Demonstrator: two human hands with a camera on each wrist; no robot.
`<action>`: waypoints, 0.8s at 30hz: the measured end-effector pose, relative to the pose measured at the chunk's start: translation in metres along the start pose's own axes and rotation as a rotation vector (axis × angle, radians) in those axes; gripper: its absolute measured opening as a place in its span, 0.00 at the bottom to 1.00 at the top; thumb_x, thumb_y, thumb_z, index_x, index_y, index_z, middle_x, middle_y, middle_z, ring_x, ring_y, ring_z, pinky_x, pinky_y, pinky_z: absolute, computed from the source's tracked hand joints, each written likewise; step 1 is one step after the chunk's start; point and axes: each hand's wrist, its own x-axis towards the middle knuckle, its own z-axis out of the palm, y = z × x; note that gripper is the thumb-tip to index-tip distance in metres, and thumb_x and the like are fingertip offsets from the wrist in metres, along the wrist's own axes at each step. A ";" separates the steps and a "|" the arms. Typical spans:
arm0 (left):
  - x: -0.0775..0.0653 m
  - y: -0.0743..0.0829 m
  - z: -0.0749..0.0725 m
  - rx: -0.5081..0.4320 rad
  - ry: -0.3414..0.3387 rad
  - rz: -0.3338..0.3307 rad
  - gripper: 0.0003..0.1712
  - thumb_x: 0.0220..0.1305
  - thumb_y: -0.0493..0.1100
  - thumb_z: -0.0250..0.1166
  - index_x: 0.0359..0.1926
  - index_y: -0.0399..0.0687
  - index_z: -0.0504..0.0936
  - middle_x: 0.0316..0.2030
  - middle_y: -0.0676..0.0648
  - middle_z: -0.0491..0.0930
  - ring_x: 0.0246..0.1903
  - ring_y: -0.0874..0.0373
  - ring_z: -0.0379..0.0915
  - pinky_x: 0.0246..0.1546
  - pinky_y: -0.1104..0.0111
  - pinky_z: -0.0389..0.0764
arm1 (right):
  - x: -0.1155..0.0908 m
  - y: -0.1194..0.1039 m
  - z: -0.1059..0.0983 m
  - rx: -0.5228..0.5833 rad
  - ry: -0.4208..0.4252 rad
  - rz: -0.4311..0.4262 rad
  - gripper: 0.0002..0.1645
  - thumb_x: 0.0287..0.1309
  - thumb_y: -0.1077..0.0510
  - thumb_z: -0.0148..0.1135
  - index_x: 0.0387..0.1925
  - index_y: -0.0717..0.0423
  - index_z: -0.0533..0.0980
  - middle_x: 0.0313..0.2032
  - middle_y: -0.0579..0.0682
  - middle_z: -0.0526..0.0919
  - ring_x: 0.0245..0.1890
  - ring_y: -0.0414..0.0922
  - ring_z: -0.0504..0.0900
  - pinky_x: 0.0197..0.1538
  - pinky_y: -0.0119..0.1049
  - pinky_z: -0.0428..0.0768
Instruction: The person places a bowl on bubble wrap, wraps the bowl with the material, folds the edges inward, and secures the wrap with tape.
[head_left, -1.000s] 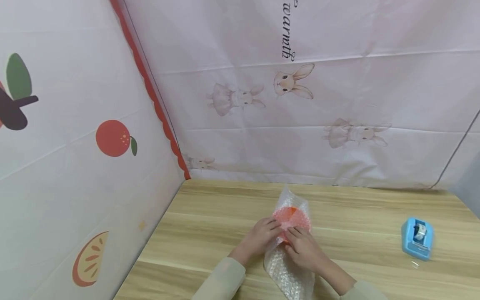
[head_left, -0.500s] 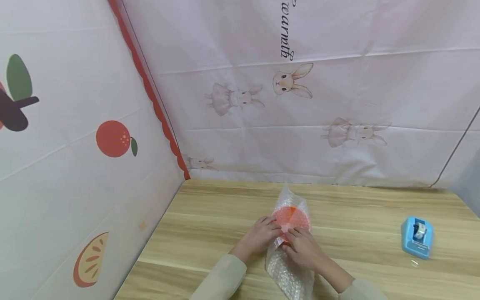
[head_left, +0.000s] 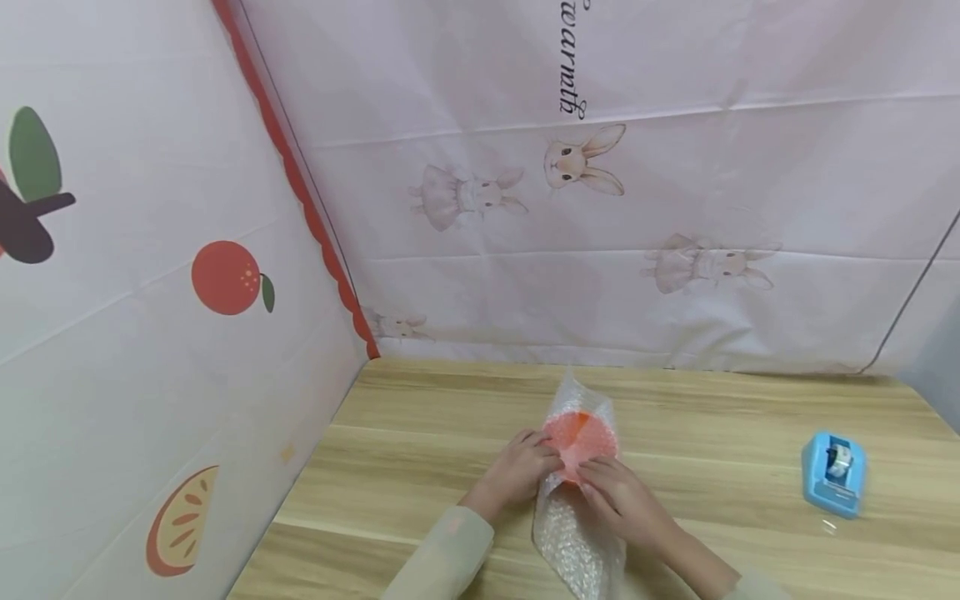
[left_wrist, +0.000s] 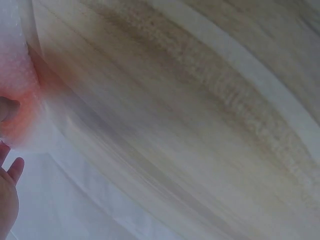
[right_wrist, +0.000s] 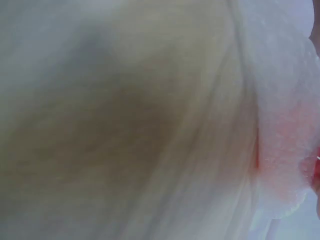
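A round red-orange object (head_left: 578, 430) lies on the table under a strip of clear bubble wrap (head_left: 574, 535). Its exact kind cannot be made out through the wrap. My left hand (head_left: 517, 469) grips the wrapped bundle at its left edge, fingertips over the red part. On the right side, my right hand (head_left: 624, 500) pinches the wrap near the red object's lower edge. In the left wrist view, fingertips touch the pinkish bundle (left_wrist: 22, 112) at the far left. The right wrist view is blurred, with the wrapped bundle (right_wrist: 285, 155) at its right side.
A blue tape dispenser (head_left: 834, 475) stands to the right on the wooden table (head_left: 720, 467). Just below it lies a small clear scrap (head_left: 828, 527). Printed cloth walls (head_left: 480, 292) border the table at the back and left.
My right hand has shifted slightly to the right and its forearm has swung outward. The left hand stays nearly still on the bundle.
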 end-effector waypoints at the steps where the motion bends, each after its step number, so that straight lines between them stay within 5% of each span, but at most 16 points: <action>1: 0.000 0.000 0.000 0.001 0.000 0.000 0.11 0.57 0.41 0.60 0.40 0.61 0.83 0.41 0.63 0.83 0.55 0.61 0.71 0.59 0.66 0.68 | -0.002 0.000 0.000 -0.012 0.016 -0.011 0.16 0.46 0.66 0.63 0.40 0.63 0.80 0.41 0.56 0.84 0.45 0.53 0.80 0.48 0.48 0.76; 9: -0.001 0.000 0.000 0.017 0.006 -0.003 0.12 0.56 0.40 0.61 0.39 0.62 0.83 0.40 0.63 0.83 0.55 0.61 0.71 0.58 0.66 0.68 | -0.010 -0.003 -0.001 -0.043 0.055 -0.047 0.17 0.42 0.65 0.65 0.40 0.60 0.81 0.42 0.55 0.84 0.47 0.53 0.80 0.50 0.46 0.73; 13: -0.002 0.001 -0.002 0.017 0.000 -0.009 0.12 0.56 0.40 0.61 0.39 0.62 0.83 0.40 0.62 0.83 0.55 0.61 0.72 0.58 0.66 0.69 | -0.013 -0.004 -0.003 -0.039 0.063 -0.053 0.17 0.43 0.65 0.65 0.41 0.60 0.81 0.43 0.54 0.84 0.47 0.52 0.80 0.58 0.33 0.70; 17: -0.002 0.001 -0.003 0.012 -0.002 -0.009 0.12 0.57 0.40 0.61 0.39 0.62 0.83 0.40 0.63 0.83 0.55 0.61 0.72 0.58 0.66 0.69 | -0.017 -0.005 -0.005 -0.019 0.091 -0.083 0.17 0.45 0.64 0.64 0.42 0.61 0.81 0.43 0.55 0.84 0.46 0.54 0.80 0.65 0.19 0.55; 24: -0.002 0.001 -0.003 0.016 0.025 0.006 0.11 0.57 0.40 0.60 0.39 0.62 0.83 0.40 0.62 0.83 0.54 0.61 0.72 0.57 0.66 0.69 | -0.026 -0.006 -0.011 -0.009 0.110 -0.137 0.15 0.52 0.63 0.60 0.44 0.62 0.80 0.44 0.56 0.83 0.45 0.54 0.79 0.67 0.18 0.50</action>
